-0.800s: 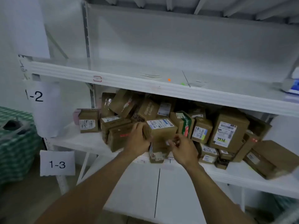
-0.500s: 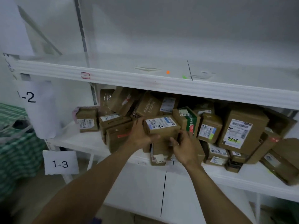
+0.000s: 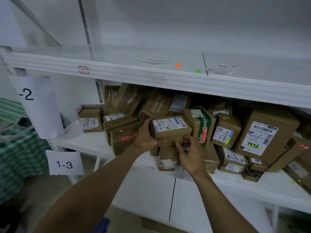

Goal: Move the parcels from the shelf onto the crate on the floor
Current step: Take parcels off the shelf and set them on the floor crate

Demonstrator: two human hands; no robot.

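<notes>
Since half a second earlier the right hand had risen from below the labelled parcel to its lower right corner, and the left thumb had slid across the lower front edge. The left hand clamped the parcel's left side, fingers wrapped behind it and thumb in front. The right hand's curled fingertips pinched the corner, with the thumb beneath. The parcel was between the two hands, in the pile on the shelf, its white label facing up. Just left of the left hand stood a box with red marks, and just right of the right hand's fingers leaned a green-taped parcel. Under the right palm lay a small parcel at the shelf's front edge.
</notes>
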